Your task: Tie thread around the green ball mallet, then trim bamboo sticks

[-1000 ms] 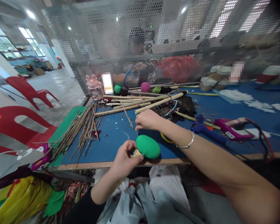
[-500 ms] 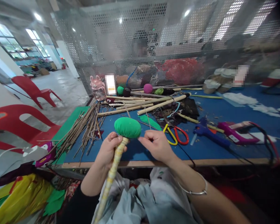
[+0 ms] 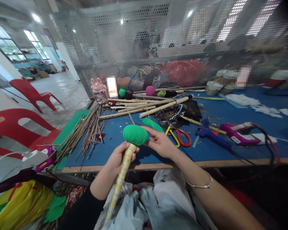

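Note:
My left hand is closed round the upper end of a stick wrapped in yellow and white strips. The stick slants down toward my lap. On top of it sits a rounded, padded head covered in gathered green cloth, so the whole looks like a mallet. My right hand grips the right edge of this head, its index finger lying along the upper side and the other fingers bent. Where its thumb presses is partly hidden. Scissors with one yellow and one red handle lie just beyond my right hand.
Thin twigs are heaped at the left of the blue table. Bamboo sticks and yarn balls lie before a perforated metal screen. A blue glue gun and a purple power strip are at the right.
My right hand has shifted from a pinch just beside the green head to a hold on its right edge, with the index finger now stretched. The head has moved slightly right and down.

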Tool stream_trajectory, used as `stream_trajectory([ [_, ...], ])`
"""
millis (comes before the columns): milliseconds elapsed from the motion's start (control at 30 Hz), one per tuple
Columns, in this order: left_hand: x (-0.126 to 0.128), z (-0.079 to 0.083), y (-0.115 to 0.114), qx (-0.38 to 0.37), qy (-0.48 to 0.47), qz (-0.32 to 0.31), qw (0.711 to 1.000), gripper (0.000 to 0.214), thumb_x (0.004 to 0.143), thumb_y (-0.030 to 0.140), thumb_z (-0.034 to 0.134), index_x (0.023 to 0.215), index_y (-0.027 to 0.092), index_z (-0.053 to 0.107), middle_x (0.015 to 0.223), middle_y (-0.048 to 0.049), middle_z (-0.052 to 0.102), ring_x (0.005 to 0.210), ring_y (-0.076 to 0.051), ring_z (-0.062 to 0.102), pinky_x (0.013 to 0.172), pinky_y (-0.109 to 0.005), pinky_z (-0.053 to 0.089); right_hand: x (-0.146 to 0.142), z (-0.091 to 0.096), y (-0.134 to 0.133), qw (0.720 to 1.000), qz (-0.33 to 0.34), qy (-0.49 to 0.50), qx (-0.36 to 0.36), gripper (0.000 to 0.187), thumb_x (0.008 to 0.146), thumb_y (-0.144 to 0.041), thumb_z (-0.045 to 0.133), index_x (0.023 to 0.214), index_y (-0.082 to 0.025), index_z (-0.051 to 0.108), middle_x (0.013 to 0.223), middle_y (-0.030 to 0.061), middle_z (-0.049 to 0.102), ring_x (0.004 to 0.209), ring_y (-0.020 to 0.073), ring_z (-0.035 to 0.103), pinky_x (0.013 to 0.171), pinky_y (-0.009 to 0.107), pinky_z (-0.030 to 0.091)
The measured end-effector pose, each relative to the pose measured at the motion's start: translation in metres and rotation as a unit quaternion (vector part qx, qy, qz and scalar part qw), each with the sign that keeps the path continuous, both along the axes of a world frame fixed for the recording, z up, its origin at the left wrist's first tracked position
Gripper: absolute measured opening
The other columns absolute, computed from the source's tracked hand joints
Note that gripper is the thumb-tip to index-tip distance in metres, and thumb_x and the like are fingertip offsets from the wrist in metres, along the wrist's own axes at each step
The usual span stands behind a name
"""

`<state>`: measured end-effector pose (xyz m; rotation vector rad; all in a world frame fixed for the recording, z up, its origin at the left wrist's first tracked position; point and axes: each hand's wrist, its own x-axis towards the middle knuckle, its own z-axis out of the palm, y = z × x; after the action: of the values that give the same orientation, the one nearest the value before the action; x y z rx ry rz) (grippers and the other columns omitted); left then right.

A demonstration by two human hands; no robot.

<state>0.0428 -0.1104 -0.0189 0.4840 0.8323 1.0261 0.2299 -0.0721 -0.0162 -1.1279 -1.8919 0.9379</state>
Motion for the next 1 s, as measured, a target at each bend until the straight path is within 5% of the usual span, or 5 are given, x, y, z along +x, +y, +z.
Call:
stream_trajectory([
  [133,-0.005,-0.007,0.004,0.083,0.112,0.023,0.99,0.019,0.065,0.018,0.061,0.08,0.015,0.05,0.065,0.0,0.06,0.057,-0.01,0.057,0.054,-0.019,0.047,0.009,0.008,-0.003,0.99,0.034,-0.121,0.071,0.047,0.078,-0.024,0.051,0.125,-0.022,0.05,0.07,-0.0029,0.065,0.047,0.0094,0.045,0.053,0.021,0.036],
  [267,-0.014,0.0,0.012,0.126,0.114,0.02,0.985,0.045,0.063,0.018,0.064,0.105,0.019,0.048,0.075,0.0014,0.059,0.06,-0.01,0.056,0.054,-0.019,0.044,0.007,0.01,-0.009,0.98,0.03,-0.172,0.093,0.047,0.08,-0.023,0.05,0.127,-0.024,0.048,0.102,0.003,0.068,0.06,0.0119,0.058,0.06,0.021,0.04],
  [600,0.002,0.001,0.01,0.241,0.26,0.053,0.933,0.049,0.057,0.021,0.073,0.102,0.022,0.053,0.08,0.0016,0.056,0.066,-0.012,0.051,0.06,-0.02,0.042,0.004,0.019,-0.022,0.963,0.038,-0.242,0.113,0.047,0.082,-0.024,0.051,0.128,-0.024,0.046,0.098,0.0037,0.07,0.067,0.015,0.063,0.061,0.022,0.041],
  [800,-0.021,0.024,0.011,0.313,0.26,-0.122,0.905,0.073,0.048,0.021,0.079,0.115,0.02,0.052,0.103,-0.0079,0.057,0.088,-0.024,0.055,0.077,-0.029,0.044,0.01,0.018,-0.036,0.967,0.076,-0.195,0.145,0.047,0.085,-0.023,0.047,0.131,-0.023,0.042,0.117,0.0043,0.061,0.092,0.0169,0.063,0.075,0.025,0.044],
  [1000,-0.03,0.051,-0.009,0.454,0.296,-0.145,0.828,0.067,0.038,0.02,0.083,0.101,0.019,0.061,0.105,-0.0116,0.055,0.103,-0.031,0.049,0.093,-0.036,0.036,0.013,0.028,-0.069,0.961,0.104,-0.16,0.199,0.041,0.086,-0.024,0.045,0.126,-0.021,0.048,0.083,0.0031,0.071,0.069,0.0142,0.064,0.063,0.023,0.044],
])
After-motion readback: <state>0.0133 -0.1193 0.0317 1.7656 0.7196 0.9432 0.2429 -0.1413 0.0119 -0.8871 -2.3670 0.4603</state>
